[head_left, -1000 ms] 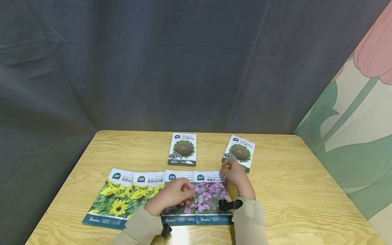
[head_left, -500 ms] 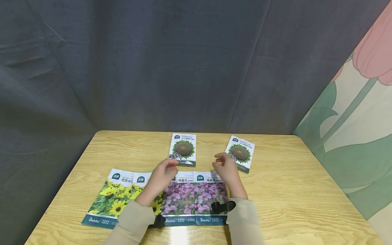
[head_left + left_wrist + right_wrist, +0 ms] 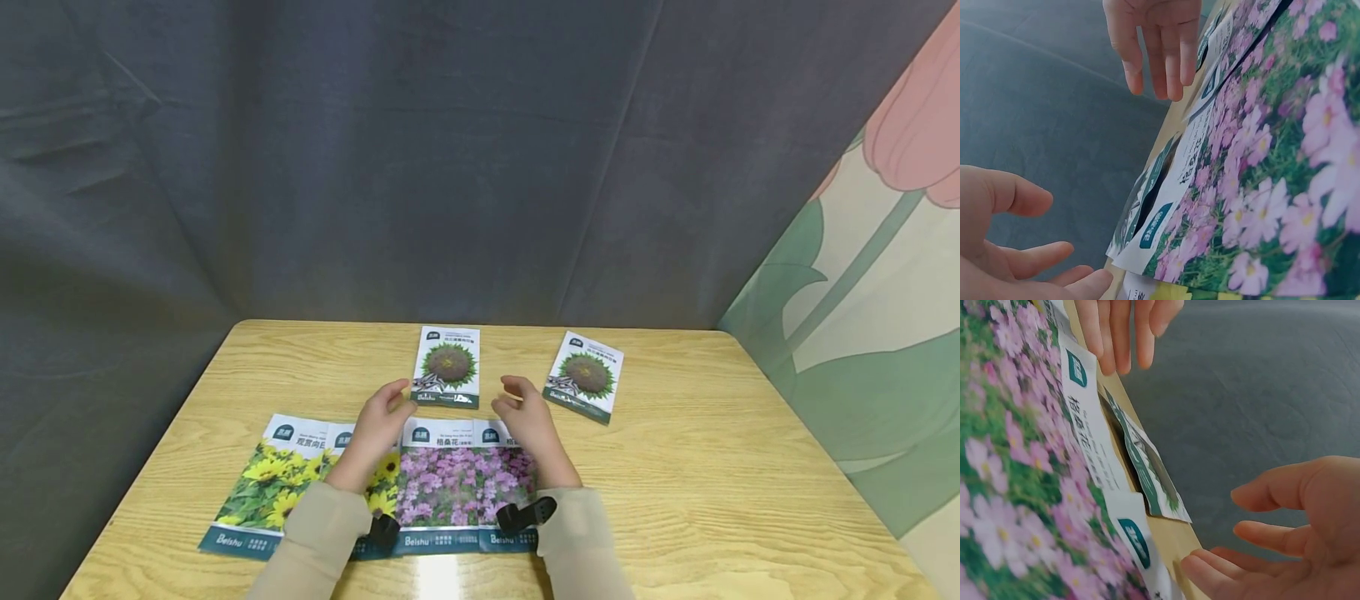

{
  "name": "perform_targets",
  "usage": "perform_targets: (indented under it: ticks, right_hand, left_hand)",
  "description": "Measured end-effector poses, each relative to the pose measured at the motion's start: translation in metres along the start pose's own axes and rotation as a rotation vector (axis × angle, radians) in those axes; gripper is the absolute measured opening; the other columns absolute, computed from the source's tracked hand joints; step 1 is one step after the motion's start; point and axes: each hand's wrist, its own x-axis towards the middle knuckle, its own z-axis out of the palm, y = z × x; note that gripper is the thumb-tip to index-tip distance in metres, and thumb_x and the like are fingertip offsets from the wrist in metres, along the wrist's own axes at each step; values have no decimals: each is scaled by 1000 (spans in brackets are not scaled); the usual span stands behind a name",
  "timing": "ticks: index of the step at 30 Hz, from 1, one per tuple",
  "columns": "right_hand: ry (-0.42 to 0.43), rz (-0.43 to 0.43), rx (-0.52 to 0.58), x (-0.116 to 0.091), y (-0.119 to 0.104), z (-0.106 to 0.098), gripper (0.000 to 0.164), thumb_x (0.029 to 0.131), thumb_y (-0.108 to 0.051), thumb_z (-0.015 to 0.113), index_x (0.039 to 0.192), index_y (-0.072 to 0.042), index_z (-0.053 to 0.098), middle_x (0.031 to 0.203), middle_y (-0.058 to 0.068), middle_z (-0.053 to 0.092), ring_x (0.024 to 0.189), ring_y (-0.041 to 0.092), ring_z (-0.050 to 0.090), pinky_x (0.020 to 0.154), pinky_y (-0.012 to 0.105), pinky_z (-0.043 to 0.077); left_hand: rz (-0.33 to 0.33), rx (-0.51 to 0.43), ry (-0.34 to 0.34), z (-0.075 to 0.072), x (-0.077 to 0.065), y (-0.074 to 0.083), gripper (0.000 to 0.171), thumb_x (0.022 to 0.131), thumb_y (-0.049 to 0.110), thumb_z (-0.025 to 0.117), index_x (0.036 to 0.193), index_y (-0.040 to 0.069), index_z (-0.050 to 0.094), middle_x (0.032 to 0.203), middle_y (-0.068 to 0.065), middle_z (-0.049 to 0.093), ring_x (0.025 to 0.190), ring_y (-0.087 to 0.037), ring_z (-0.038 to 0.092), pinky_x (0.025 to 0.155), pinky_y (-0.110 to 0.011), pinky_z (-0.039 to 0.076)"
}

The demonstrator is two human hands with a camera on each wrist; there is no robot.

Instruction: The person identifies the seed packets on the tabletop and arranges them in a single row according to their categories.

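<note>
A: Head view first: where do you have the packets?

B: Toward your desk's (image 3: pixel 712 467) near edge, mostly in its left half, you have four large ones side by side: two yellow-flower packets (image 3: pixel 258 483), then two pink-flower packets (image 3: pixel 437 483). Near the far edge lie two smaller ones, the straight sunflower packet (image 3: pixel 450 367) and, on the far right corner's side, the turned sunflower packet (image 3: pixel 587 377).

A: And your hands?

B: Your left hand (image 3: pixel 378 418) is over the second yellow-flower packet, fingertips near the near-left corner of the straight sunflower packet. Your right hand (image 3: pixel 531 423) is over the last pink-flower packet, fingertips between the two smaller packets.

A: Left wrist view: your left fingers?

B: They're relaxed and spread, a wide gap off the thumb, and you're holding nothing. You can't tell whether the lowest fingertip touches the desk.

A: Right wrist view?

B: Your right fingers (image 3: pixel 1272 537) are loosely bent, the thumb well apart, nothing held, with the dark curtain (image 3: pixel 1241 394) behind them.
</note>
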Motion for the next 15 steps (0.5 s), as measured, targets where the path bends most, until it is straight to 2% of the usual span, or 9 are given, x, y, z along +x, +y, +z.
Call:
perform_targets:
  ticks: [9,15]
  right_hand:
    - [-47,11,43,2,1,12,47,92,-5,55,135,6,41,132,29,44,120,40,47,95,46,45]
    - [-98,37,18,5,-1,18,50,93,-11,54,138,3,39,134,25,44,122,39,45,95,49,44]
  left_hand:
    - [-28,-67,-5,-3,7,-4,53,93,16,49,142,0,35,144,-22,35,132,-37,34,105,-49,33]
    - [-65,-107,-51,-4,11,-1,55,94,17,47,144,1,31,146,-21,32,131,-37,35,105,-51,34]
